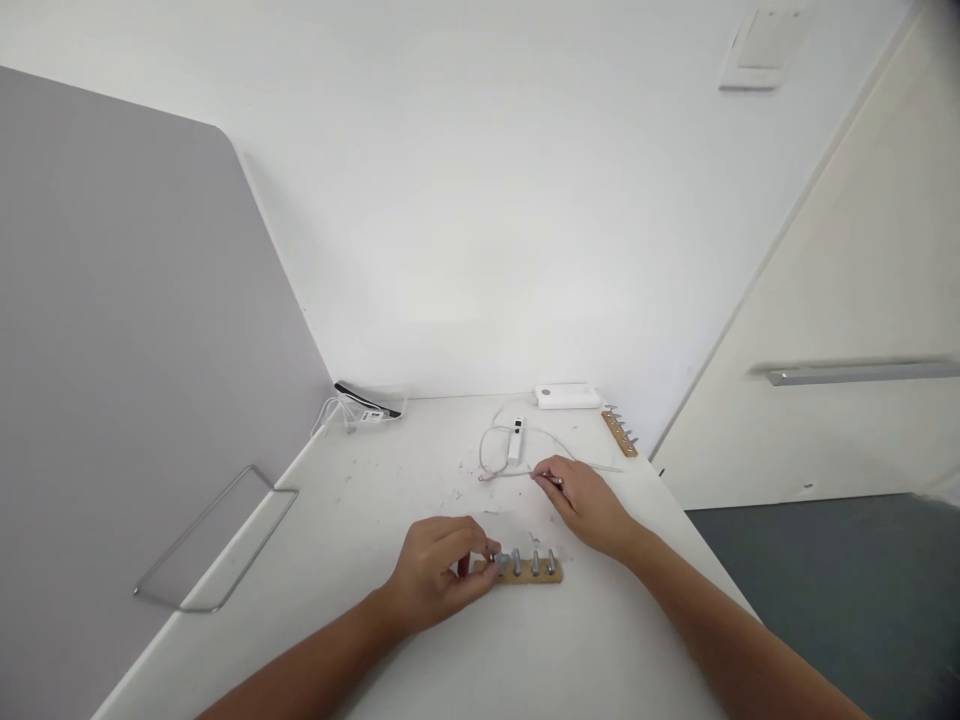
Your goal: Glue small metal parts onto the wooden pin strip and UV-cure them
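On the white table lies a short wooden strip (531,574) with several tapered metal pegs (535,564) standing along it. My left hand (439,575) is at the strip's left end, thumb and forefinger closed on a small metal peg there. The fingers hide part of that peg and the strip's end. Further back and to the right, my right hand (581,497) pinches a small, shiny metal piece (553,480); its exact kind is unclear. It is just in front of a thin white cable (491,468) and apart from the strip.
A white stick-shaped device (516,440) lies by the cable. At the back are a white box (568,396), a second wooden strip with metal pegs (619,434) and a clear tray (394,405) with a black item. A bent wire frame (217,540) sits at the left edge.
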A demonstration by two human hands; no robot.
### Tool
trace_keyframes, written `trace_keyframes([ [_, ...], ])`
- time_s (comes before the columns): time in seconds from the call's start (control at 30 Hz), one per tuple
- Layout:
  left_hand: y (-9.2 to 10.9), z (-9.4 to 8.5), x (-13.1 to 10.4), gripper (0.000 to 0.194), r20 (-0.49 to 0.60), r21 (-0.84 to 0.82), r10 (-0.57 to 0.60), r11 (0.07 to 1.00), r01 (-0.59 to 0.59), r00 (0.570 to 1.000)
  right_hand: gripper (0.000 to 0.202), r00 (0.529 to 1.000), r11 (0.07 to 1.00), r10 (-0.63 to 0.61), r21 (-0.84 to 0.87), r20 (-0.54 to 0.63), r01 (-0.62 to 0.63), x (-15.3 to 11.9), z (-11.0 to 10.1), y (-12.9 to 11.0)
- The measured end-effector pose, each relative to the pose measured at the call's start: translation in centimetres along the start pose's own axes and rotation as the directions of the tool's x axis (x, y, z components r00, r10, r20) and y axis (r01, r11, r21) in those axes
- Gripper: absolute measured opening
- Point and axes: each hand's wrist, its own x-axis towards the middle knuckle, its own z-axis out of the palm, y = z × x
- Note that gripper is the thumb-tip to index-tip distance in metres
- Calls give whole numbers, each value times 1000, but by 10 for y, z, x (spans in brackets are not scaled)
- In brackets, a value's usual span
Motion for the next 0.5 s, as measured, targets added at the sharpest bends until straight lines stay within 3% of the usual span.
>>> trace_keyframes([
  [0.5,7,-2,5,12,-5,25,38,999,-38,999,20,1000,992,-7,127,2,7,-2,5,-5],
])
